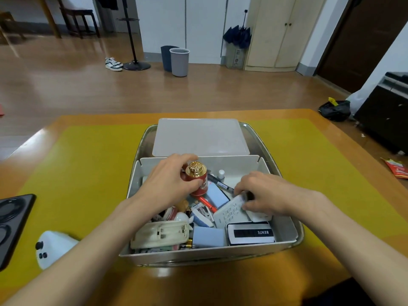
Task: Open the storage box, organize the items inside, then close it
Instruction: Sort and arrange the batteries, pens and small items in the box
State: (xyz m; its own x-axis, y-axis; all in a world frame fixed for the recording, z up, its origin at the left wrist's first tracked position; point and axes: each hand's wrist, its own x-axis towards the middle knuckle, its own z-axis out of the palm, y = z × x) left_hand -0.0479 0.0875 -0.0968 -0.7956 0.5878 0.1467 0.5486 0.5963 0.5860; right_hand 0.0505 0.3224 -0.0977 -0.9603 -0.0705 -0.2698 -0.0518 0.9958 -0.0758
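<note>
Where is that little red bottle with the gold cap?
The red bottle stands upright at the box's back-left, gripped by the left hand, beside a light blue case.

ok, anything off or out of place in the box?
Nothing damaged or spilled. The box is just cluttered: items piled askew, a remote tilted over others. Left hand grips a red bottle; the lid lies behind.

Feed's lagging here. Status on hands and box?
Left hand grips red bottle. Right hand on white remote. Storage box open, lid behind, cluttered.
</note>
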